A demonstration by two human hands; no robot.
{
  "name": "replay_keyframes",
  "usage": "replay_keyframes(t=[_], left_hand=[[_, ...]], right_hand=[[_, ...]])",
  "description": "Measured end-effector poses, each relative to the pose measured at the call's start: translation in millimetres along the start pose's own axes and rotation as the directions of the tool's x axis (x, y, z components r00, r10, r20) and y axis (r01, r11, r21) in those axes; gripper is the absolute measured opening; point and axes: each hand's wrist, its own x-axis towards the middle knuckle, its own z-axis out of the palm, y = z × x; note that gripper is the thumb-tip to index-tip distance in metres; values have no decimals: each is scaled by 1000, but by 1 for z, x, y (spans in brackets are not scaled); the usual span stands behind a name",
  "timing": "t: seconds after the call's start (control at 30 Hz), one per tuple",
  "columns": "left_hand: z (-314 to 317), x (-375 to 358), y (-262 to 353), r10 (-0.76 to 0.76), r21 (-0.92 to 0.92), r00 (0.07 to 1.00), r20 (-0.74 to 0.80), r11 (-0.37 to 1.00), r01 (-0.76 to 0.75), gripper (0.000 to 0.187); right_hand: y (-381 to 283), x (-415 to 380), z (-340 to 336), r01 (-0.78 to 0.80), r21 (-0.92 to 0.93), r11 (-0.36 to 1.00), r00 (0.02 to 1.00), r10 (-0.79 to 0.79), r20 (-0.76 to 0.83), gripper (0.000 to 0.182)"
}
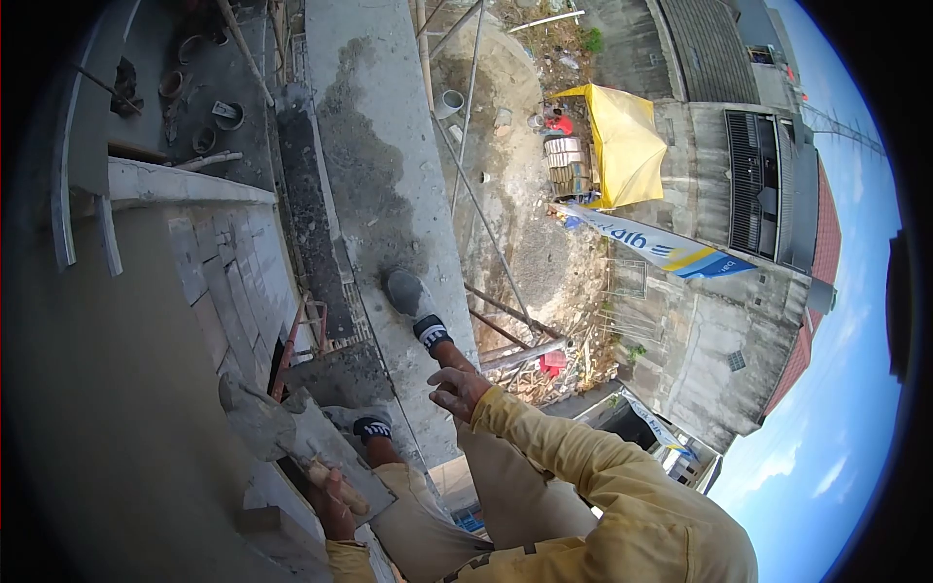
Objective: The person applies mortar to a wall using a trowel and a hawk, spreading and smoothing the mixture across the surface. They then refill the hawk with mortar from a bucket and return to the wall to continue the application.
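My left hand is closed around a wooden handle at the lower left. Next to the handle is a flat grey plate, and a mortar-covered trowel blade lies close beside it; how these parts join is unclear. My right hand is in front of my lower leg, with its fingers slightly bent and apart and nothing visible in them. A plastered wall surface fills the left side.
My feet stand on a concrete ledge. Poles run along its outer edge, beyond which the ground lies lower, with a yellow canopy and a person in red. Buckets stand at the upper left.
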Motion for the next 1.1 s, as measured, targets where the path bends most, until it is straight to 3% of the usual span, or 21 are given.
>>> replay_keyframes(t=[0.33,0.4,0.47,0.53,0.7,0.77,0.8,0.9,0.93,0.97,1.0,1.03,1.07,1.1], left_hand=[[24,0,15,46,30,998,31,998,-47,40],[37,-1,29,39,23,998,42,999,-40,39],[51,0,40,34,16,998,52,999,-34,38],[61,0,48,67,-9,994,92,998,-66,36],[77,15,35,141,-109,977,161,986,-124,31],[97,15,41,170,-209,968,183,969,-130,30],[103,12,47,206,-299,959,196,944,-141,29],[117,13,49,169,-333,964,205,938,-94,31],[118,17,46,162,-320,962,220,943,-86,33],[119,18,48,138,-328,964,228,943,-57,36],[121,17,48,113,-339,962,247,941,-24,40],[126,21,42,188,-437,952,243,897,-66,44],[124,20,47,184,-442,956,230,895,-65,44],[125,19,58,209,-443,938,275,894,-70,45]], right_hand=[[-32,-15,13,-49,-12,999,996,50,76,37],[-35,-15,26,-16,129,991,993,1,115,36],[-40,-18,37,10,155,988,994,-27,108,36],[-43,-19,51,57,359,932,987,-107,120,37],[-65,-18,59,-72,235,969,979,24,200,41],[-57,-12,76,134,257,957,989,-147,35,39],[-63,-10,70,186,173,967,979,-198,56,39],[-68,1,68,281,197,939,958,-285,-9,36],[-60,9,68,241,273,931,965,-260,34,36],[-73,10,58,80,446,892,971,-171,169,38],[-74,12,47,393,156,906,899,-415,143,43],[-68,20,48,125,459,880,944,-248,220,47],[-62,28,50,-172,678,715,937,-94,337,51],[-68,31,47,-177,673,718,935,-91,344,51]])
